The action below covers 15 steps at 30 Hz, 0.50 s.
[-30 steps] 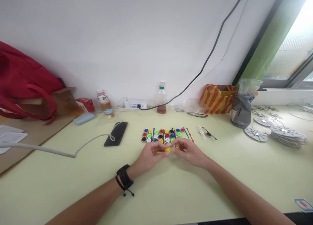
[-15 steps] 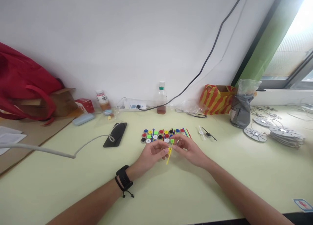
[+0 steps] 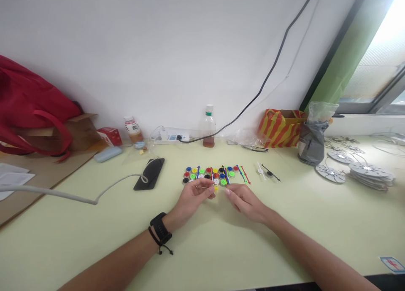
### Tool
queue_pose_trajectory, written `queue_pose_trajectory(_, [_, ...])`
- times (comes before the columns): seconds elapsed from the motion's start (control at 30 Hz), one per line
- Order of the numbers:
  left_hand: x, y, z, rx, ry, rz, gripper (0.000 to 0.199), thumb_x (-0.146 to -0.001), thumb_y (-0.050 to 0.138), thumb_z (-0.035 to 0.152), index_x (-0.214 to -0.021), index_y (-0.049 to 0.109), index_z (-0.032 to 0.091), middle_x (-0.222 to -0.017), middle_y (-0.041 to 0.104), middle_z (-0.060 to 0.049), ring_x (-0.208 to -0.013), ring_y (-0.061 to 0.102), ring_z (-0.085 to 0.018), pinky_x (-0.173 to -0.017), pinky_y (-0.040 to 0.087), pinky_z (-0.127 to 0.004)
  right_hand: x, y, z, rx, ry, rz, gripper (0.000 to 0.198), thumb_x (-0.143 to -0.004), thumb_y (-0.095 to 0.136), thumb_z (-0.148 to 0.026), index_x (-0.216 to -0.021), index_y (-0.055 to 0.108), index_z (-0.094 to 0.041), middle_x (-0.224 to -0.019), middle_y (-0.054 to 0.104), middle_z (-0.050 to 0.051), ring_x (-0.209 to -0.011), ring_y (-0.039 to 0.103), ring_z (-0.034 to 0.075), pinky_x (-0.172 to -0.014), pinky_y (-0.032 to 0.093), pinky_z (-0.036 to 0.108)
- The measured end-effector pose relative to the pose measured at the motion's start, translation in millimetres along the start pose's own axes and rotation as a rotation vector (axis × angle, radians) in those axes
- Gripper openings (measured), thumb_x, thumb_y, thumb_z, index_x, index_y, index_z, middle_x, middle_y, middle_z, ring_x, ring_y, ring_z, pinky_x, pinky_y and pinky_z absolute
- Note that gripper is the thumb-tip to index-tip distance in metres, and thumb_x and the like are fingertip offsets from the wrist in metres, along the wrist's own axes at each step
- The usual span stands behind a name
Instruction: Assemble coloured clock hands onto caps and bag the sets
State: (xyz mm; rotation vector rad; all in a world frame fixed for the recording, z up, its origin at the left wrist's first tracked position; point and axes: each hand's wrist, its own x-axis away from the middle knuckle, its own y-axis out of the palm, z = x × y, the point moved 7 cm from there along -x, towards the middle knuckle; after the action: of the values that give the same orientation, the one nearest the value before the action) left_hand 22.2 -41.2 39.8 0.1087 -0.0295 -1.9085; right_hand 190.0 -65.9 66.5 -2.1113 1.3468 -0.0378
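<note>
At the middle of the table my left hand is closed in a pinch on a small yellow plastic piece, most of it hidden or seen end-on. My right hand is just to its right, thumb and forefinger pressed together; whatever they hold, if anything, is too small to make out. Just beyond the fingers lie several colored round discs in rows, with thin colored arrow pointers among and beside them. Farther right rest a white pointer and a black pointer, each with a round hub.
A black phone with a grey cable lies left. Along the wall stand a drink bottle, a power strip, another bottle, a striped bag and a grey bag. Slotted grey discs are stacked right.
My right hand has lowered and drawn slightly away from the left. The long yellow pointer seen between both hands now shows only as a small yellow bit at my left fingertips.
</note>
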Motion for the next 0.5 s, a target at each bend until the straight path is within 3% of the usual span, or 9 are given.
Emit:
queue_pose_trajectory(0.1, [-0.4,-0.2,0.0,-0.005,0.009,-0.003,0.031,-0.086,0.078,0.039,-0.107,0.071,0.017,-0.091,0.071,-0.004,-0.080,0.069,-0.016,-0.080,0.056,-0.031,-2.5,-0.8,-1.1,-0.045,0.021,0.003,0.060,-0.103,0.040,-0.057,-0.055,0.035,-0.021,-0.064,0.040,0.000,-0.058,0.040,0.014,-0.058,0.035,0.031])
queue_pose_trajectory(0.3, [1.3,4.2,-1.6,0.034,0.020,-0.066,0.029,-0.082,0.083,0.032,-0.105,0.071,0.018,-0.105,0.070,-0.005,-0.095,0.068,-0.017,-0.088,0.056,-0.030,-4.4,-3.2,-6.7,-0.116,0.037,0.053,0.031,-0.098,0.057,-0.052,-0.088,0.056,-0.022,-0.075,0.054,-0.001,-0.069,0.048,0.015,-0.060,0.039,0.028])
queue_pose_trajectory(0.5, [2.7,7.3,-2.3,0.020,0.006,-0.096,0.029,-0.080,0.085,0.031,-0.101,0.070,0.018,-0.106,0.071,-0.007,-0.098,0.069,-0.020,-0.093,0.056,-0.035,-4.4,1.9,-0.4,-0.142,0.076,0.024,0.032,-0.098,0.056,-0.053,-0.093,0.059,-0.021,-0.077,0.057,0.000,-0.070,0.051,0.015,-0.062,0.042,0.027])
